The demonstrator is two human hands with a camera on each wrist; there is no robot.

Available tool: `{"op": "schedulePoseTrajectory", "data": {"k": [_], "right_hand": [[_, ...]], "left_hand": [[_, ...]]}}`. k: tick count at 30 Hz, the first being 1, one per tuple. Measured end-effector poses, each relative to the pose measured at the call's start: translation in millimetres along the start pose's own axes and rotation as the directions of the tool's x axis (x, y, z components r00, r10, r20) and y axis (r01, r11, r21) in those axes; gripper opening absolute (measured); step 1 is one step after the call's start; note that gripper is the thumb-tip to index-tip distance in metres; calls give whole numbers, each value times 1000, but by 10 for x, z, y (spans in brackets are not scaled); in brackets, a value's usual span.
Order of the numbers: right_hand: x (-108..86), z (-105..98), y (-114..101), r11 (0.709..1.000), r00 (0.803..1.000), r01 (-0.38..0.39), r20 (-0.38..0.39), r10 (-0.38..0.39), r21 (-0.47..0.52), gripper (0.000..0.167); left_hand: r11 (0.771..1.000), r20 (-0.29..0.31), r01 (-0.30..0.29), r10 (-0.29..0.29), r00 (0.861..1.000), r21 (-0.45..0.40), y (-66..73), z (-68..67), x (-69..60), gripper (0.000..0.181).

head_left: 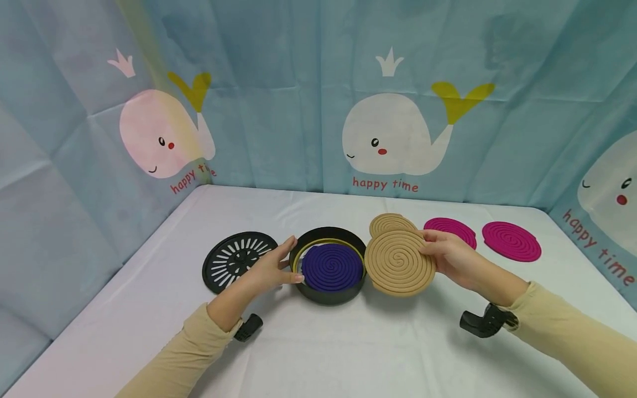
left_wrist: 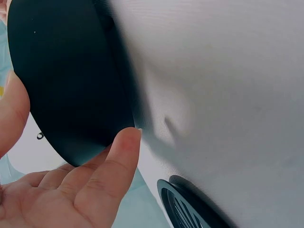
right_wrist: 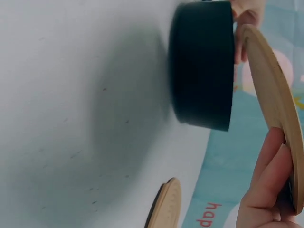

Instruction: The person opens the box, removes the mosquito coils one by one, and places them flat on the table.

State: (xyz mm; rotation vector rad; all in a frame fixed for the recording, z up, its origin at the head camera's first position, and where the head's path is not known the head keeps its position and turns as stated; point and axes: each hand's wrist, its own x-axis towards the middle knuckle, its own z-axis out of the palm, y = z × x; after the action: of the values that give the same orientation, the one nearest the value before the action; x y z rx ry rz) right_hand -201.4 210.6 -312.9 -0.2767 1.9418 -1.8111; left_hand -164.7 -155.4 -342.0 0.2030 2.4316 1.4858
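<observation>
My right hand (head_left: 450, 257) grips a tan mosquito coil (head_left: 398, 263) at its right edge, holding it up and tilted beside a round black tin (head_left: 328, 297). In the right wrist view its fingers (right_wrist: 270, 166) press the coil's flat side. A dark blue mosquito coil (head_left: 332, 267) lies inside the tin, within a yellow inner ring. My left hand (head_left: 269, 268) holds the tin's left side, thumb and fingers spread around the wall. The left wrist view shows the thumb at the rim and fingertips against the dark outer wall (left_wrist: 61, 71).
A slotted black lid (head_left: 214, 260) lies left of the tin, partly behind my left hand. Another tan coil (head_left: 390, 222) lies behind the held one. Two magenta coils (head_left: 511, 241) rest farther right on the white table (head_left: 338, 354). A whale-print curtain (head_left: 288, 138) stands behind.
</observation>
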Motion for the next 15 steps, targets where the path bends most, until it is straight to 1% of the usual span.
{"op": "schedulePoseTrajectory", "data": {"k": [8,14,15], "right_hand": [[-40,-81,107,998,998,-44,-53,42,-37,55],[-28,-104,197,995,994,-80,-76,76,-54,56],[-23,-105,212,995,994,-87,-78,82,-56,56]], "left_hand": [[1000,-3,-1,1,1000,2,5,6,-8,94],[1000,-7,7,-7,1000,6,0,13,5,93],[1000,-9,8,-8,1000,-4,-3,15,7,93]]}}
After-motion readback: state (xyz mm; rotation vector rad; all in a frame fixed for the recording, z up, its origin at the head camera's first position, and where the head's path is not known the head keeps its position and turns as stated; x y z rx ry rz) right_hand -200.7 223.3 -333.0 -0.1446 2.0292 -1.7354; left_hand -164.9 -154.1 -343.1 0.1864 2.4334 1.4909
